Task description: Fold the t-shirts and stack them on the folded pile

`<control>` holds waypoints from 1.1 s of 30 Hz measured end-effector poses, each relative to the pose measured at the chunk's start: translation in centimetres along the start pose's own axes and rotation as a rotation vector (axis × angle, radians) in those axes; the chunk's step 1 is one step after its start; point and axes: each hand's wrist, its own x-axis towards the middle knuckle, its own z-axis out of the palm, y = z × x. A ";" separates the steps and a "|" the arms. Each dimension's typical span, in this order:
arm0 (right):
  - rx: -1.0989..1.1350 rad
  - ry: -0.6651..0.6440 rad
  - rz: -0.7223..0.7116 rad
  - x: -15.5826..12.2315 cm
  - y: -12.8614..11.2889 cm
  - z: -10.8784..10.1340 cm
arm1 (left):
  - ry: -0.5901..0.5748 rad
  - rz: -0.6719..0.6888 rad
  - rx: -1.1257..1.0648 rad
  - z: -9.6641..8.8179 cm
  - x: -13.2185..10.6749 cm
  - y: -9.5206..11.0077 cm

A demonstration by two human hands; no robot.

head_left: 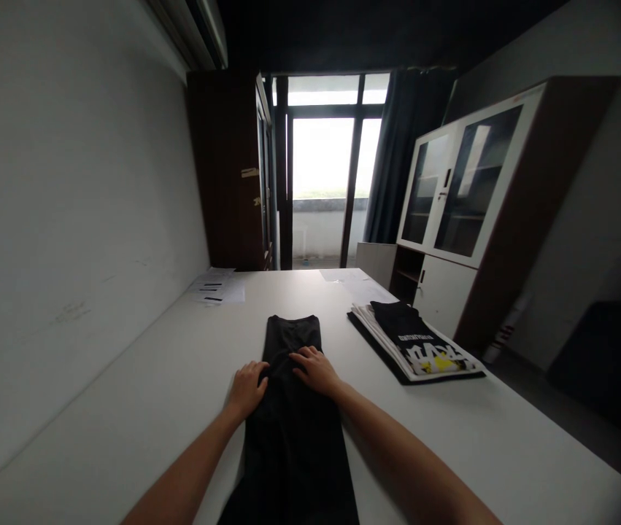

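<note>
A black garment, folded into a long narrow strip, lies on the white table and runs away from me. My left hand rests at the strip's left edge, fingers curled down onto the cloth. My right hand lies flat on top of the strip near its middle, fingers spread and pointing left. Neither hand lifts the cloth.
A stack of folded shirts, black and white with a yellow print, sits to the right. Papers lie at the far left by the wall. A glass-door cabinet stands beyond the table's right side, with a window ahead.
</note>
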 end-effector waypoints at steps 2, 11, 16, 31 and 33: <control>0.010 -0.004 0.001 0.1 0.1 0.2 | 0.011 0.007 -0.009 0.0 0.0 -0.1; 0.047 -0.003 0.003 0.1 0.0 -0.1 | 0.043 0.031 -0.066 0.5 0.2 -0.6; 0.059 -0.004 0.007 0.1 0.0 -0.2 | 0.052 0.036 -0.099 0.9 0.2 -0.9; 0.048 -0.006 0.001 0.0 0.2 -0.1 | 0.049 0.040 -0.107 1.0 0.2 -0.7; 0.045 -0.005 0.003 0.0 0.2 -0.2 | 0.050 0.043 -0.102 1.0 0.2 -0.7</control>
